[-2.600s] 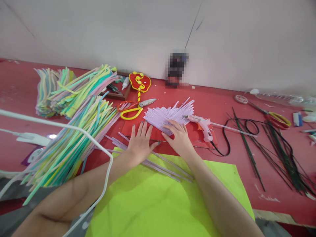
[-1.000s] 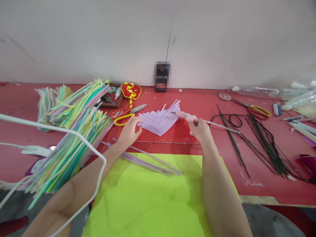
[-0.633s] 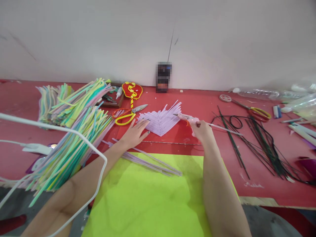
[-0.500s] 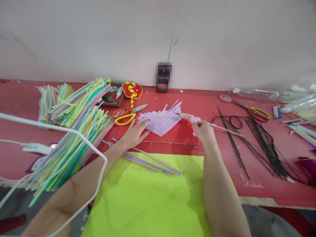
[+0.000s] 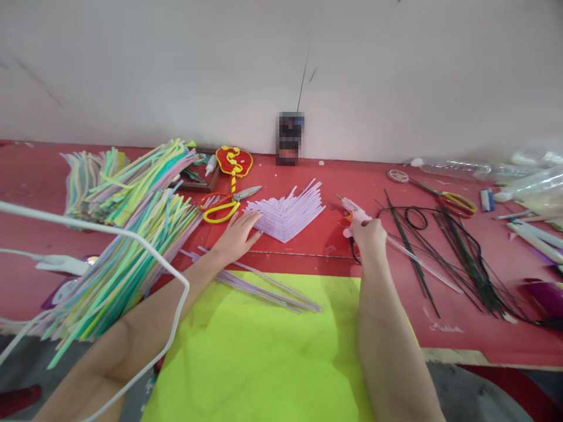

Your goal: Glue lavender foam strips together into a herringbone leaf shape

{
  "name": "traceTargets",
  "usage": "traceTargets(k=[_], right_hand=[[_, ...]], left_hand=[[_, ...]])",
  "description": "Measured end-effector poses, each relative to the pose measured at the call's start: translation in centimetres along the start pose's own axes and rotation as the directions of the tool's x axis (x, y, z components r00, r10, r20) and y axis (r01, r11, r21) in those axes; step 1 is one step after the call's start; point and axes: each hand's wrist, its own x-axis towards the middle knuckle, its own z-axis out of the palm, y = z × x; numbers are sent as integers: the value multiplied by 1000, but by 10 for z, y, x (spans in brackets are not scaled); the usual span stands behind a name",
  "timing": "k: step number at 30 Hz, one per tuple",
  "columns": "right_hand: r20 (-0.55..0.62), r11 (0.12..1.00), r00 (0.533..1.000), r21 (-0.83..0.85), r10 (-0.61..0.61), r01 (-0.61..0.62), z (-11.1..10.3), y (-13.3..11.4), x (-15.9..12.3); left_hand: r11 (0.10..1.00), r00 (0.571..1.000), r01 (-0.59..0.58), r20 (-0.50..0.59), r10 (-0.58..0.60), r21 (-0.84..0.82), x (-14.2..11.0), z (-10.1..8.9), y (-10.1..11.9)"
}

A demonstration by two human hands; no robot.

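Lavender pipe cleaners lie side by side in a chevron-shaped piece [image 5: 288, 217] on the red table. My left hand [image 5: 240, 235] rests on the left edge of this piece, fingers stretched out. To the right of the piece, my right hand [image 5: 370, 234] is wrapped round a pink hot glue gun [image 5: 355, 210]. Its nozzle points up and left, apart from the piece, and a long clear glue stick [image 5: 424, 265] trails from its back. Scissors [image 5: 223, 206] with red and yellow handles lie just beyond my left hand. Several loose lavender pipe cleaners [image 5: 272, 291] lie nearer me.
Bundles of pastel pipe cleaners [image 5: 127, 264] cover the left side. A white cable [image 5: 181, 272] crosses the front left. Dark green wires [image 5: 475, 264], a second pair of scissors [image 5: 457, 203] and plastic bottles [image 5: 457, 168] lie at right. A blurred dark object [image 5: 289, 139] leans on the wall.
My right hand has drawn the glue gun back to the right, so its nozzle has left the lavender piece and tilts more upward. My left hand stays at the piece's left edge.
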Motion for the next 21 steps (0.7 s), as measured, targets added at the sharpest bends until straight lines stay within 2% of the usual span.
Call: traceTargets(k=[2, 5, 7, 9, 11, 13, 16, 18, 21], right_hand=[[1, 997, 998, -39, 66, -66, -2, -2, -3], [-76, 999, 997, -37, 32, -35, -9, -13, -10], [-103, 999, 994, -18, -47, 45, -11, -22, -17], [-37, 981, 981, -13, -193, 192, -8, -31, -26], [87, 931, 928, 11, -363, 364, 0, -38, -36], [192, 868, 848, 56, -494, 493, 10, -43, -46], [278, 806, 763, 83, -583, 586, 22, -47, -58], [304, 791, 740, 82, -600, 607, 25, -48, -62], [315, 790, 736, 86, -599, 607, 26, -50, -64]], left_hand=[[1000, 999, -21, -35, 20, -13, 0, 0, 0], [999, 989, -49, -139, 48, -6, 1, -3, 1], [999, 979, -33, -202, 37, 24, 0, -7, 2], [998, 974, -1, -225, 17, 70, -2, -11, 4], [992, 979, 12, -205, 14, 124, -5, -14, 8], [989, 985, -2, -172, 28, 149, -7, -15, 12], [987, 989, -21, -139, 43, 157, -9, -15, 18], [987, 991, -26, -123, 46, 160, -9, -14, 19], [987, 993, -21, -109, 38, 159, -8, -13, 18]])
